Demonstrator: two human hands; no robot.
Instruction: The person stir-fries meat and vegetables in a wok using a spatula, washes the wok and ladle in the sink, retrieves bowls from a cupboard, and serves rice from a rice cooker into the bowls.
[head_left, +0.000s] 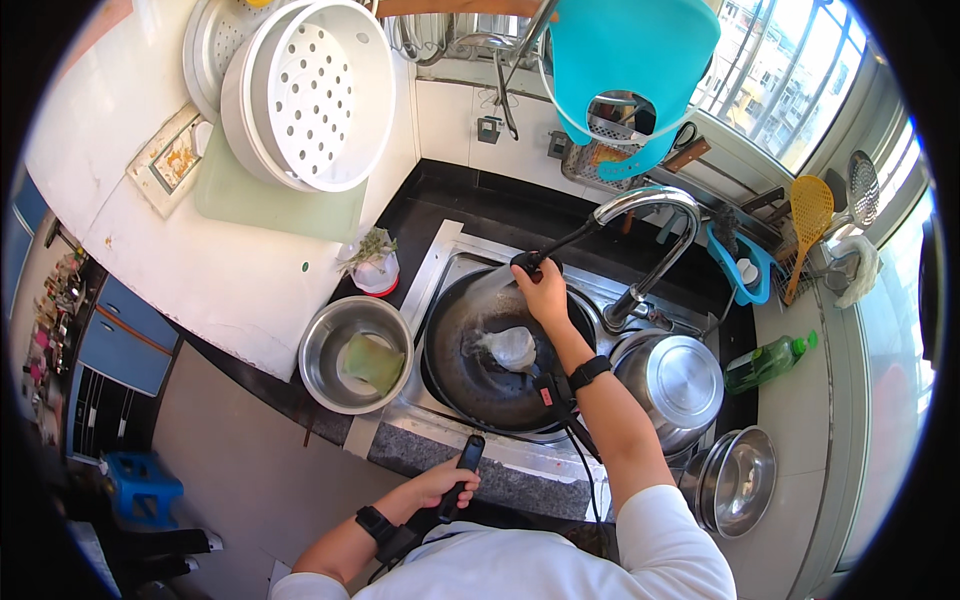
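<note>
A dark wok (457, 375) lies in the stainless steel sink (420, 300). My right hand (544, 289) grips the black pull-out spray head (527, 262) of the chrome faucet (679, 199), and water sprays from it down into the wok. Inside the wok is a metal ladle or similar round utensil (512, 349) under the water; its exact kind is unclear. My left hand (448, 484) is closed around a black handle (461, 478) near the counter's front edge; whether it joins the wok cannot be told.
Left of the wok stands a steel pot (315, 394) holding a greenish sponge or cloth (373, 364). Right of it are an upturned steel pot (682, 382) and stacked steel bowls (742, 480). A green bottle (765, 365) lies beyond. White steamer baskets (322, 97) sit at the upper left.
</note>
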